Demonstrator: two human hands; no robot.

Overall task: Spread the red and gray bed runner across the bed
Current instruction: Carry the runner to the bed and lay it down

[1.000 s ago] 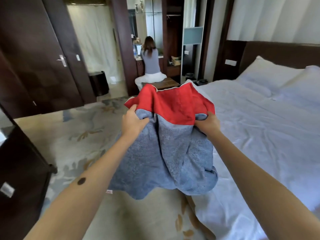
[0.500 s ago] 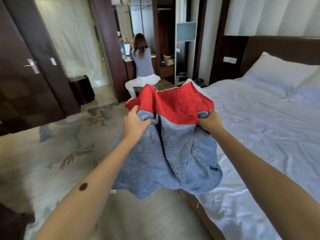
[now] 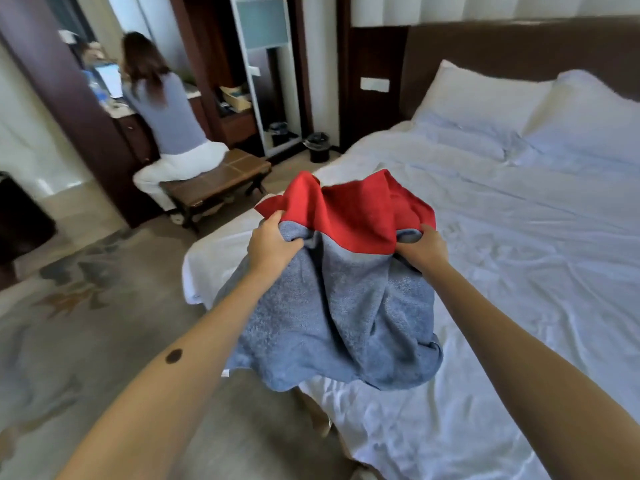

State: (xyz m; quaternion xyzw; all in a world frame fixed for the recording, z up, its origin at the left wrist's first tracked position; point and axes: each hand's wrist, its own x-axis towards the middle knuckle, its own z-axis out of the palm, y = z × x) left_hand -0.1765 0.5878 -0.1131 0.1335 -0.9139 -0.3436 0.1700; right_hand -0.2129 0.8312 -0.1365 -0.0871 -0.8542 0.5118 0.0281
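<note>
The red and gray bed runner (image 3: pixel 346 306) hangs bunched in the air over the foot corner of the bed (image 3: pixel 519 254). Its red part is at the top and folds away from me; the gray part droops below. My left hand (image 3: pixel 272 245) grips the runner's left edge where red meets gray. My right hand (image 3: pixel 420 247) grips the right edge at the same height. The bed has a wrinkled white sheet, and the runner's lower gray fold hangs just above its near corner.
Two white pillows (image 3: pixel 485 102) lie against the dark headboard. A person (image 3: pixel 166 112) sits on a wooden bench (image 3: pixel 221 181) at a desk, back left. A small black bin (image 3: pixel 318 147) stands by the bed's far side. Patterned carpet (image 3: pixel 86 323) covers the floor on my left.
The view has swung right and closer to the bed. Both hands still hold the runner, which is now over the bed's foot corner rather than beside it.
</note>
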